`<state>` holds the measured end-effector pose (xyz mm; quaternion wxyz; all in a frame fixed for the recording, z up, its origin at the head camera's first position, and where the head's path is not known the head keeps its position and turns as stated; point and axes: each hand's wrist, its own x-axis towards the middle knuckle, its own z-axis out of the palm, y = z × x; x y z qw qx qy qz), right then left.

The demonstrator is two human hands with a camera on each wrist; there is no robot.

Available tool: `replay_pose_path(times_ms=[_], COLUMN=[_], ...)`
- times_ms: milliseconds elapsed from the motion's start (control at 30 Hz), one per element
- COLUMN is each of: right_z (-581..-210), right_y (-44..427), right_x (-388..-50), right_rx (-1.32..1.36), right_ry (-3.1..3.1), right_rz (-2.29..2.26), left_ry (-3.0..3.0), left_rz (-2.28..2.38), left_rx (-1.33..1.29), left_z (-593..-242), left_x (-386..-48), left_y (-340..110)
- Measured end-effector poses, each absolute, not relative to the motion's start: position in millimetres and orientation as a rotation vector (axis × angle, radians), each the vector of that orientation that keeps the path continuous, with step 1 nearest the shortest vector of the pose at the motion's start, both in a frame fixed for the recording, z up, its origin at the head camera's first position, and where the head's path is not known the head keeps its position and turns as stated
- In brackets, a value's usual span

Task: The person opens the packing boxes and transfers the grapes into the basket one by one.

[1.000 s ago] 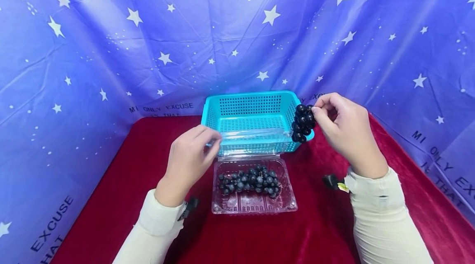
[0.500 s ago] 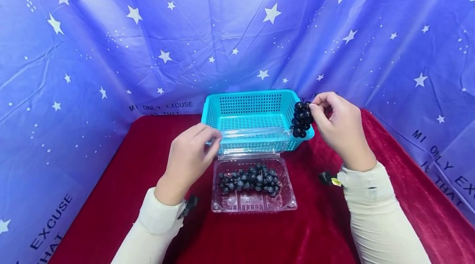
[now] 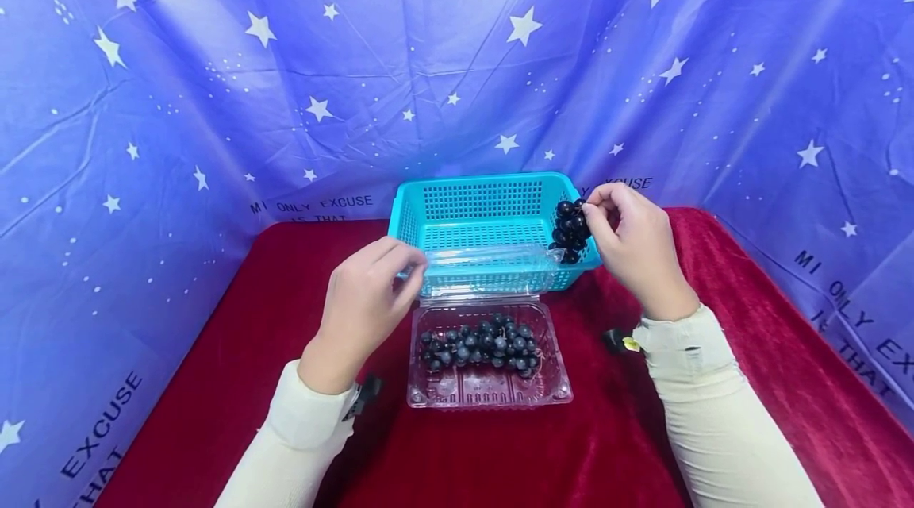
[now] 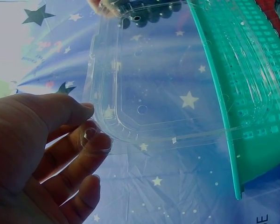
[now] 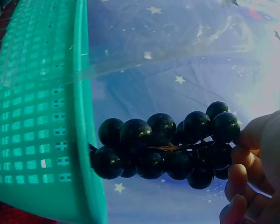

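Note:
My right hand (image 3: 638, 246) pinches a small bunch of dark grapes (image 3: 570, 226) by its top. The bunch hangs at the right end of a turquoise basket (image 3: 485, 187), its lower grapes by the rim (image 5: 86, 140). My left hand (image 3: 367, 298) holds a corner of the raised clear lid (image 4: 144, 88) between thumb and fingers. That lid leans up in front of the basket and belongs to a clear plastic clamshell box (image 3: 485, 397). Inside the box lies a larger bunch of dark grapes (image 3: 478, 345).
Dark red velvet cloth (image 3: 493, 460) covers the table under the box and basket. A blue curtain with white stars (image 3: 443, 55) hangs close behind and along both sides. The basket stands near the table's back edge, right behind the box.
My right hand has moved left with the small bunch, from beside the basket's right end to over its right rim. The left hand and the lid have stayed in place.

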<state>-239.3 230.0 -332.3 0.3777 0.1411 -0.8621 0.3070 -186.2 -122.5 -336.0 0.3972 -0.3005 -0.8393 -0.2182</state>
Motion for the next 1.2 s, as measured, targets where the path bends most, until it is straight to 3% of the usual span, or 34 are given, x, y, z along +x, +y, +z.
replay_pose_path(times_ms=[1200], right_z=[-364.5], right_y=[230.0], right_x=[-261.2], right_rx=[0.346], right_ry=[-2.5], right_rz=[0.713], left_ry=[-2.134], left_rz=[-0.545], left_rx=[-0.754], left_z=[-336.2], left_x=[-186.1], left_y=[-122.8])
